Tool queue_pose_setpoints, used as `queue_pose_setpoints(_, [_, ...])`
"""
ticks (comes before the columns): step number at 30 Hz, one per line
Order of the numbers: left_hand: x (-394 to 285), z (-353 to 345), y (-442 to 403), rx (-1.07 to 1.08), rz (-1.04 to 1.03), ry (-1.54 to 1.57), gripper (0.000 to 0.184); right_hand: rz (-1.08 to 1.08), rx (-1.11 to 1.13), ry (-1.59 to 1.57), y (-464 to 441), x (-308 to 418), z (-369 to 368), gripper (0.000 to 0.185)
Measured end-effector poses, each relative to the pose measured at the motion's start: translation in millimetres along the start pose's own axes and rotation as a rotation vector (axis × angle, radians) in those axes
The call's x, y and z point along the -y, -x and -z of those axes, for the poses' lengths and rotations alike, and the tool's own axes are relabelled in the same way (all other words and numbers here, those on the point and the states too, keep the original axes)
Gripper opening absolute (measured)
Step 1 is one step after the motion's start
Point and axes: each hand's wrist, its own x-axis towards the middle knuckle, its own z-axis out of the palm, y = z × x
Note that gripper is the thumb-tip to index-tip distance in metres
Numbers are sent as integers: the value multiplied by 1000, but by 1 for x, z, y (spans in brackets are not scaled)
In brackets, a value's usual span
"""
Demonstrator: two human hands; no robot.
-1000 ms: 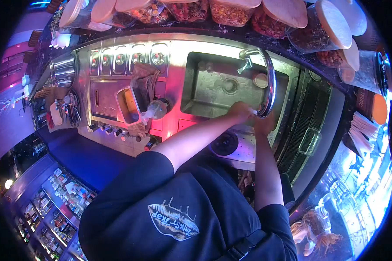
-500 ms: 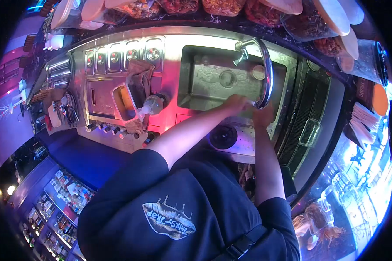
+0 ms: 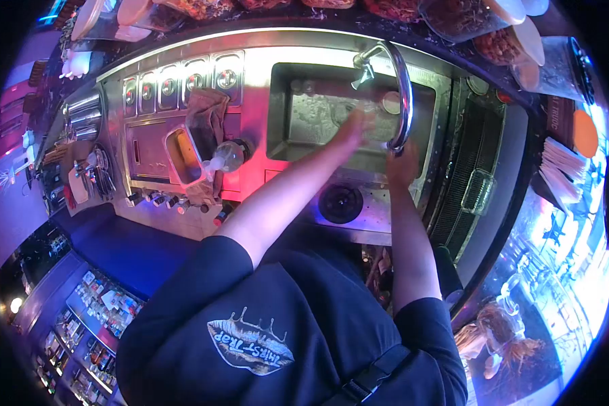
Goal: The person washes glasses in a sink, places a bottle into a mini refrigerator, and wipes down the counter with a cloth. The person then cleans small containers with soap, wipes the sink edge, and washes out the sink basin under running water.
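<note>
My left hand reaches over the sink, left of the curved chrome faucet. Motion blurs it, but its fingers look stretched out and I see nothing in them. The faucet's small handle is a short way above those fingers. Directly below the spout's end is my right hand, at the sink's front right edge. The spout and shadow partly cover its fingers, so I cannot make out whether it holds anything. A round, pale object sits in the sink behind the spout.
A round black fixture is on the ledge before the sink. To the left stand a clear bottle, a brown cloth, a metal pan and several lidded inserts. A black grated mat lies right; food containers line the back.
My left hand has moved away from the spout's end, up and left over the sink. My right hand stays under the spout. The whole view has shifted slightly.
</note>
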Motion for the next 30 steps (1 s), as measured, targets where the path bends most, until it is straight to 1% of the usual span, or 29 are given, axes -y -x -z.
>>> queue_pose_setpoints(1, [-13, -2, 3, -94, -73, 74, 63, 23, -18, -5, 1, -2, 0, 29])
queue_pose_setpoints(3, [-41, -4, 15, -225, -192, -89, 55, -10, 8, 38, 2, 0, 5, 30])
queue_pose_setpoints(4, [-43, -1, 7, -229, -195, -90, 55, -41, 38, 77, 1, 4, 8, 30])
queue_pose_setpoints(6, [-49, 5, -9, -121, -265, -63, 52, -99, 99, 149, 0, 14, 10, 31])
queue_pose_setpoints(7, [-60, -2, 0, -137, -332, -177, 42, -92, 101, 141, 1, 16, 8, 31])
queue_pose_setpoints(8, [-70, -10, 7, -154, -397, -291, 36, -81, 93, 120, 1, 16, 8, 31])
queue_pose_setpoints(9, [-73, -12, 2, -163, -402, -291, 36, -69, 84, 100, 0, 14, 8, 32])
queue_pose_setpoints(11, [-80, -15, -8, -20, -508, -692, 29, -53, 67, 64, 0, 10, 7, 33])
queue_pose_setpoints(12, [-79, -11, -6, -27, -505, -691, 29, -49, 73, 62, 3, 9, 7, 33])
queue_pose_setpoints(14, [-79, 3, 1, -204, -689, -777, 29, -31, 53, 54, 4, 9, 6, 34])
queue_pose_setpoints(16, [-83, 17, 7, -381, -879, -859, 34, -13, 23, 45, 1, 9, 5, 35])
queue_pose_setpoints(18, [-100, 35, 37, -309, -554, -1130, 42, -3, 20, 37, -1, 6, 4, 35])
queue_pose_setpoints(19, [-95, 47, 38, -313, -555, -1131, 42, 3, 20, 31, -1, 5, 3, 35])
queue_pose_setpoints(21, [-61, 82, 24, -320, -606, -1211, 52, 13, 20, 22, 0, 4, 2, 35])
queue_pose_setpoints(23, [-26, 119, -7, -304, -466, -1264, 52, 5, 32, 36, 0, 3, 2, 34])
queue_pose_setpoints(24, [-19, 118, -8, -305, -464, -1263, 52, -6, 43, 50, -1, 3, 3, 34])
queue_pose_setpoints(26, [-4, 111, 2, -424, -1114, -1009, 55, -27, 66, 75, 0, 4, 3, 34])
queue_pose_setpoints(27, [-4, 109, 13, -425, -1113, -1011, 55, -26, 67, 74, 0, 6, 4, 34])
queue_pose_setpoints(30, [-27, 99, 62, -308, -563, -1312, 50, -31, 55, 67, -1, 14, 11, 35])
